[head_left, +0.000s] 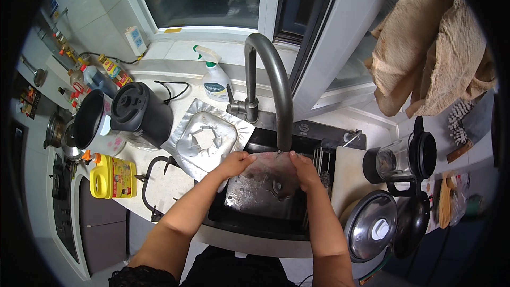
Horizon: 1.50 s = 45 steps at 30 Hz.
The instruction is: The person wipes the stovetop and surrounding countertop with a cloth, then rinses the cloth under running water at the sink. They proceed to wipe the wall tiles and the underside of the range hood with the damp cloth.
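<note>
- A flat, silvery foil sheet (pixel 265 172) is held over the black sink (pixel 255 218), directly under the spout of the curved grey faucet (pixel 271 82).
- Left hand (pixel 237 163) is clamped on the sheet's left edge; right hand (pixel 303 172) is clamped on its right edge. Hands are apart, one at each side.
- Sheet surface is seen wet and glistening; whether water is running cannot be told.
- Both forearms come in from the near edge and meet over the sink.
- A second foil liner (pixel 204 141) with a cut-out centre lies on the counter (pixel 170 188), just left of the sink and touching the left hand's side of it.
- A black stove grate (pixel 151 186) lies on the counter, near-left of the liner.
- A yellow detergent bottle (pixel 111 176) is lying left of the grate.
- A black pot (pixel 141 112) and an open rice cooker (pixel 90 122) are set far-left on the counter.
- A white spray bottle (pixel 215 82) stands on the sill behind the faucet.
- A blender jug (pixel 401 159) stands right of the sink; a steel lid (pixel 370 226) and a black pan (pixel 411 223) are near-right of it.
- Beige cloths (pixel 435 48) hang far-right.
</note>
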{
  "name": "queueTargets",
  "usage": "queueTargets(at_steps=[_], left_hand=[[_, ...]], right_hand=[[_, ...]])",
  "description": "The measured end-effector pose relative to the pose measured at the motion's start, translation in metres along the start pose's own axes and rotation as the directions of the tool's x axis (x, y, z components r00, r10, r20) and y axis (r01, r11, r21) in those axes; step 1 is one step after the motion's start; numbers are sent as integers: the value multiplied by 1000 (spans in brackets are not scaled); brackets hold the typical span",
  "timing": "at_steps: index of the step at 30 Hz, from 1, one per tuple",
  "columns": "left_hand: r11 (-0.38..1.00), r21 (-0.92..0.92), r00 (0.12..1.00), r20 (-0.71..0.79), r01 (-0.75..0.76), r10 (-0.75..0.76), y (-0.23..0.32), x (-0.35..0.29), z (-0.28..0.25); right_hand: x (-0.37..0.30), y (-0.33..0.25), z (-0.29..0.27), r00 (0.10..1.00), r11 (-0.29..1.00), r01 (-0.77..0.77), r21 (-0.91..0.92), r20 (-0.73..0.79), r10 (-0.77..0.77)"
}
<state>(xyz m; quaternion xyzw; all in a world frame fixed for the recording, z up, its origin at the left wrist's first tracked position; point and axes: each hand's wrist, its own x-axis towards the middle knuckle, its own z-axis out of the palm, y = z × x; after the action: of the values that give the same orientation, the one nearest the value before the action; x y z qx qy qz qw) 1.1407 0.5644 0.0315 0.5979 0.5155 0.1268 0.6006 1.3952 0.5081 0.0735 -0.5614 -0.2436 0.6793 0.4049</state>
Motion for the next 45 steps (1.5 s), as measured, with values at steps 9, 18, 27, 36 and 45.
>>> queueTargets(at_steps=[9, 18, 27, 36, 45], left_hand=[[625, -764, 987, 109, 159, -117, 51, -10, 48], [462, -881, 995, 84, 97, -50, 33, -18, 75], [285, -949, 921, 15, 136, -389, 4, -42, 98], [-10, -946, 877, 306, 325, -370, 0, 23, 84], [-215, -943, 913, 309, 256, -268, -13, 25, 104]], right_hand=[[4, 24, -6, 991, 981, 115, -156, 80, -103], [4, 29, 26, 974, 953, -152, 261, 203, 100], [42, 80, 26, 984, 936, 154, 318, -138, -115], [34, 68, 36, 997, 926, -62, 371, -14, 73], [32, 108, 13, 835, 816, 394, -424, -206, -510]])
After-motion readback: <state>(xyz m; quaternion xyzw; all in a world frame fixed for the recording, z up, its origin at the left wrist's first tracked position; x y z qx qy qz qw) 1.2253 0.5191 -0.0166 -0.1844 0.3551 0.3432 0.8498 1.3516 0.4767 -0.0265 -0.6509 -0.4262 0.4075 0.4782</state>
